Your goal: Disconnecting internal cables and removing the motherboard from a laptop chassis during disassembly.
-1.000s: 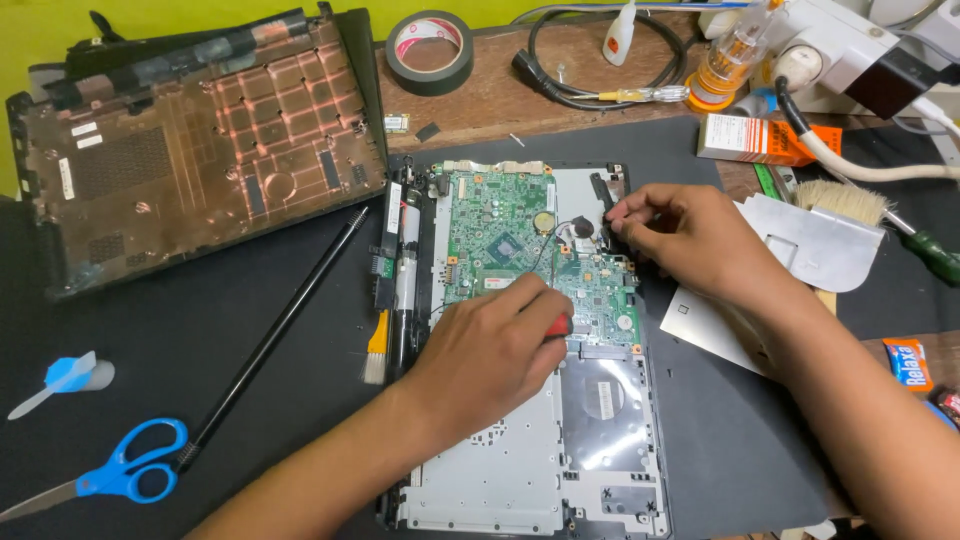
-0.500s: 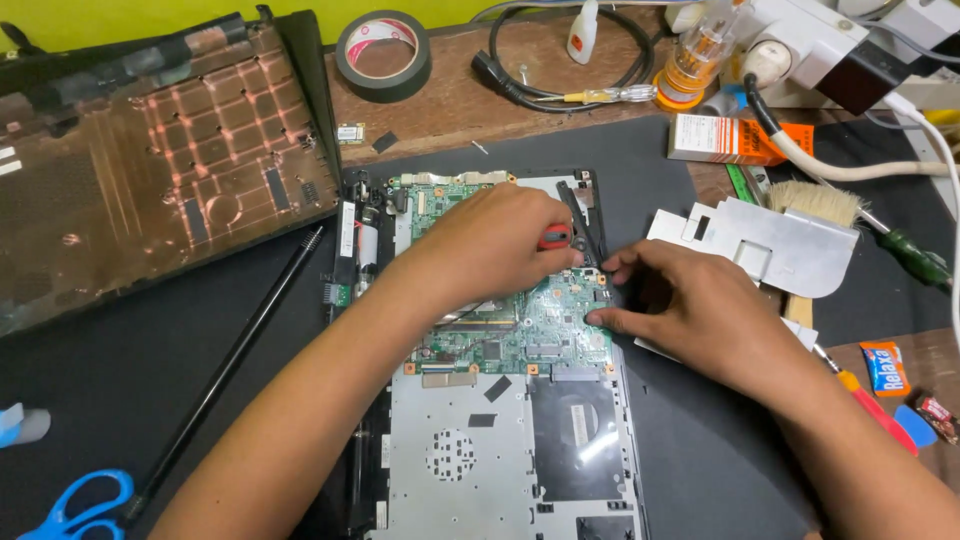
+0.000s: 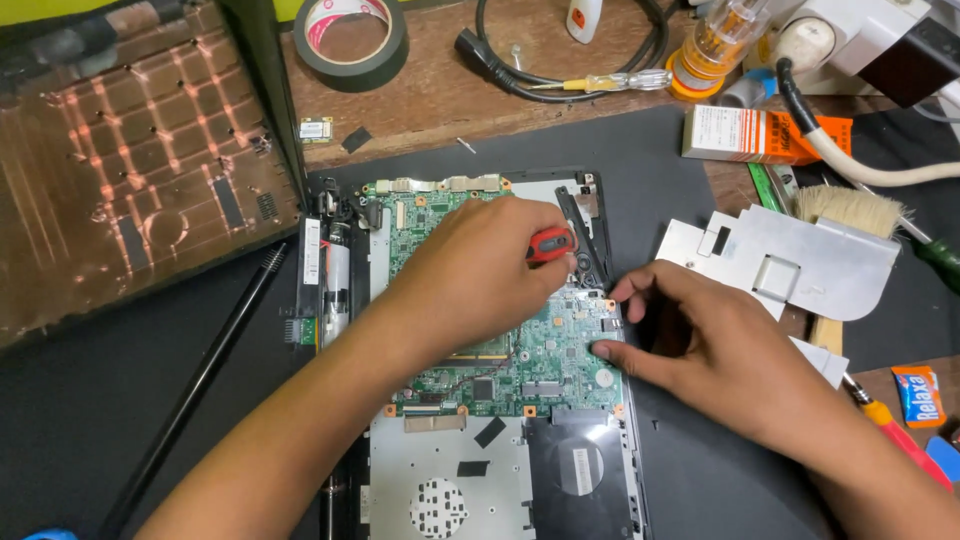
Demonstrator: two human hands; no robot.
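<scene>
An opened laptop base [image 3: 500, 470] lies on a dark mat, its green circuit board [image 3: 545, 360] exposed. My left hand [image 3: 470, 275] rests over the board and grips a red-handled screwdriver [image 3: 548, 244], tip hidden near the board's upper right corner. My right hand [image 3: 715, 350] lies on the board's right edge, fingertips pressing on it. I cannot see anything held in that hand.
A removed laptop cover [image 3: 130, 180] lies at the left, a long black rod [image 3: 200, 380] beside it. A tape roll [image 3: 350, 40], cables, a bottle [image 3: 715, 45] and an orange box [image 3: 765, 135] sit at the back. A metal plate [image 3: 790, 265] and brush [image 3: 850, 205] lie right.
My left hand has moved up the board with the screwdriver to its upper right corner. My right hand came down to the board's right edge. The view shifted closer.
</scene>
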